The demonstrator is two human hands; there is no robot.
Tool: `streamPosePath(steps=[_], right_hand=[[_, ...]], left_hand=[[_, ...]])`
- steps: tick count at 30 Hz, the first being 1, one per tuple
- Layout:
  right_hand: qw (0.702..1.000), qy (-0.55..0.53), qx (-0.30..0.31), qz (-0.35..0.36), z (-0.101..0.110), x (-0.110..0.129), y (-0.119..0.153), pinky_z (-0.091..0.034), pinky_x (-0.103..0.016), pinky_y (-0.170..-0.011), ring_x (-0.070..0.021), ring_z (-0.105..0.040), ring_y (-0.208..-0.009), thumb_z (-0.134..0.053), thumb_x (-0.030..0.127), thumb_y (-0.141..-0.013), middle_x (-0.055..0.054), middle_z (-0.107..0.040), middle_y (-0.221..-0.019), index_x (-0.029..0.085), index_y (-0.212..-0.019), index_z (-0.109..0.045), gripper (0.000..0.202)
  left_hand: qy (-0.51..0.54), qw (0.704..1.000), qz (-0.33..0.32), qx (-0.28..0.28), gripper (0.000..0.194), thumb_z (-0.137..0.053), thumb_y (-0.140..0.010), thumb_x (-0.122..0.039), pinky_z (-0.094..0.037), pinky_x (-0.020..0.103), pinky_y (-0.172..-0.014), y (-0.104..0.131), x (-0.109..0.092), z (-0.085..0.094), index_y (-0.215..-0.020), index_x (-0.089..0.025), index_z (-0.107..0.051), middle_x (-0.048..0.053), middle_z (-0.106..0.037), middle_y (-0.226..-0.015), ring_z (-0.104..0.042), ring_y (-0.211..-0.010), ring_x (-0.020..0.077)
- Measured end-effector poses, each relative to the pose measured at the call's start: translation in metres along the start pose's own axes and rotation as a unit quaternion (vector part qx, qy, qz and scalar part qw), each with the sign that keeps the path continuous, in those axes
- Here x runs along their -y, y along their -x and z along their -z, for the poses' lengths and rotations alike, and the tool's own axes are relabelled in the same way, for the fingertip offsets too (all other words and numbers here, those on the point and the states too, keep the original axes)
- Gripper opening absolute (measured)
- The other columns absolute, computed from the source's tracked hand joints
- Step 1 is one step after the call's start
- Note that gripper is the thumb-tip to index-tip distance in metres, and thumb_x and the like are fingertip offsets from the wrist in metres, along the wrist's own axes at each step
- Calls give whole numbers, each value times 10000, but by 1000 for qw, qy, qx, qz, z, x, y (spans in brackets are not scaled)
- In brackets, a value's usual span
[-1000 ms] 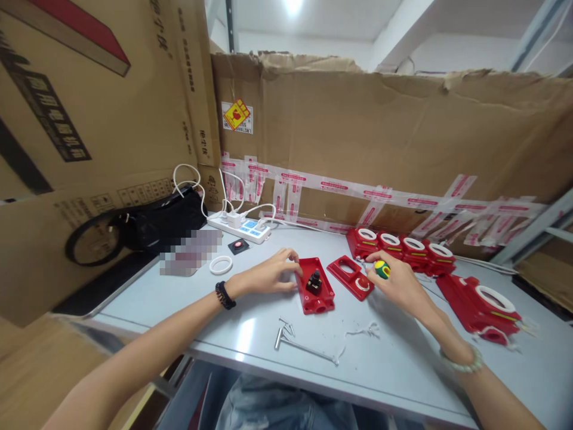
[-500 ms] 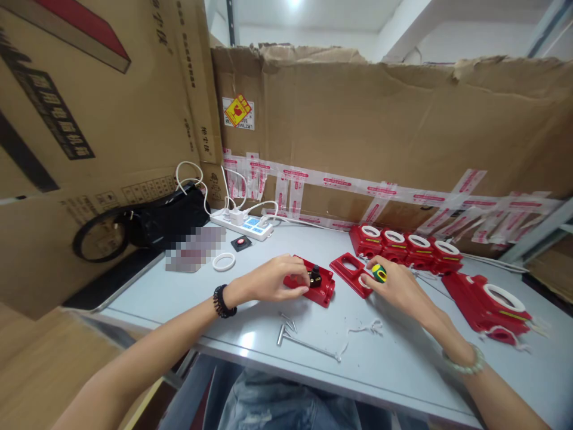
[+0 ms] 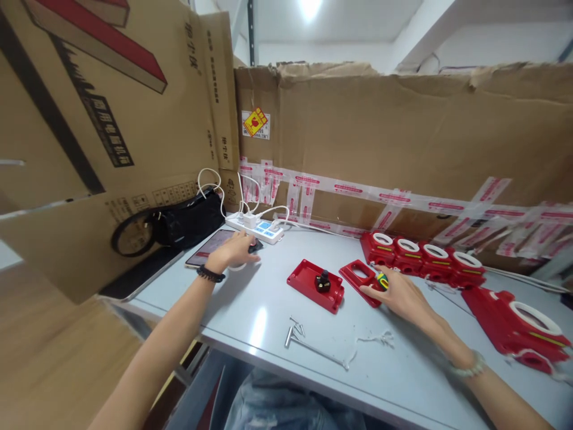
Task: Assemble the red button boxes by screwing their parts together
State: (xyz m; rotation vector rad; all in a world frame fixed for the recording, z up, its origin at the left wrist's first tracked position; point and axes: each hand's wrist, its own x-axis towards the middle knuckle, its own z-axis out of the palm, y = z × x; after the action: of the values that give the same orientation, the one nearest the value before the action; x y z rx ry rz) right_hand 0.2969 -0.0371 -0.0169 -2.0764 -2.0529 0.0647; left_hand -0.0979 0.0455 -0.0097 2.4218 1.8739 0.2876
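Observation:
My left hand reaches over a small black square piece with a red centre, thumb apart from the fingers; whether the fingertips touch it I cannot tell. Partly under that hand lies a white ring. Tucked in my right hand is a screwdriver with a yellow-green handle, its shaft hidden. The same hand rests at the edge of a red cover plate with an opening. Between my hands a red housing tray holds a black switch block.
Several red housings with white rings line the back right, and a larger one lies nearer. A T-handle wrench, loose screws and string lie in front. A phone and power strip are at left.
My left hand has left the red tray and moved left to the black square piece. The black switch block stays in the tray. My right hand keeps the screwdriver by the cover plate.

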Motion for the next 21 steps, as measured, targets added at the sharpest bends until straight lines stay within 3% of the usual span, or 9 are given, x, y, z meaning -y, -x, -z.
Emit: streamPosePath(steps=[3, 6, 9, 12, 14, 16, 18, 21], right_hand=[[1000, -19, -1, -2, 2, 0, -1, -430, -352, -784, -307, -596, -994, -538, 544, -723, -154, -637, -1109, 110, -1264, -496, 695], [998, -57, 31, -5, 3, -1, -1, -416, -296, -640, -249, -626, -789, -549, 530, -698, -86, -684, -856, 152, -981, -636, 480], [995, -78, 64, -6, 2, -2, -1, -344, -261, -514, -175, -551, -570, -557, 507, -679, -9, -598, -568, 186, -660, -593, 323], [993, -96, 71, -7, 0, -2, -2, -322, -244, -491, -143, -502, -535, -571, 452, -661, 13, -565, -528, 189, -607, -546, 269], [991, -111, 72, -9, -1, -2, -2, -330, -239, -491, -136, -497, -536, -573, 412, -653, 14, -578, -545, 186, -630, -546, 228], [990, -122, 70, -13, -2, -3, -3, -341, -239, -494, -135, -499, -534, -574, 383, -647, 13, -588, -556, 184, -665, -548, 202], [989, -131, 64, -19, -2, -4, -2, -354, -240, -499, -140, -510, -539, -587, 376, -640, 14, -597, -565, 180, -724, -553, 216], [986, -155, 54, -20, 3, -4, -1, -386, -245, -520, -152, -544, -581, -619, 412, -642, 3, -628, -626, 173, -823, -566, 305]], left_hand=[[-12, 999, 40, 23, 547, -683, -571, -461, -446, 382, -818, 6, 12, -1, -1006, -140, -599, 147, -599, -1023, -542, -1007, 340], [-11, 998, 47, 51, 510, -695, -540, -336, -463, 333, -761, 12, 14, -2, -1008, -157, -602, 104, -631, -952, -594, -911, 292], [3, 998, 21, 66, 407, -642, -583, -235, -468, 310, -741, 19, 10, -1, -986, -180, -620, 65, -653, -878, -615, -862, 260], [32, 998, -42, 37, 394, -609, -679, -269, -441, 309, -849, 26, -1, 7, -1068, -208, -590, 57, -645, -1013, -581, -978, 243], [88, 988, -121, -28, 394, -564, -762, -337, -429, 322, -885, 31, -18, 14, -1137, -216, -553, 59, -616, -1108, -563, -1008, 234], [164, 960, -207, -94, 426, -553, -795, -390, -440, 334, -879, 36, -43, 19, -1181, -213, -523, 72, -591, -1159, -555, -1015, 231], [212, 931, -277, -106, 414, -550, -818, -376, -432, 345, -908, 38, -72, 21, -1196, -211, -512, 78, -587, -1159, -551, -1016, 216], [277, 897, -329, -108, 431, -557, -831, -371, -460, 342, -857, 35, -114, 18, -1228, -217, -488, 71, -600, -1104, -570, -902, 178]])
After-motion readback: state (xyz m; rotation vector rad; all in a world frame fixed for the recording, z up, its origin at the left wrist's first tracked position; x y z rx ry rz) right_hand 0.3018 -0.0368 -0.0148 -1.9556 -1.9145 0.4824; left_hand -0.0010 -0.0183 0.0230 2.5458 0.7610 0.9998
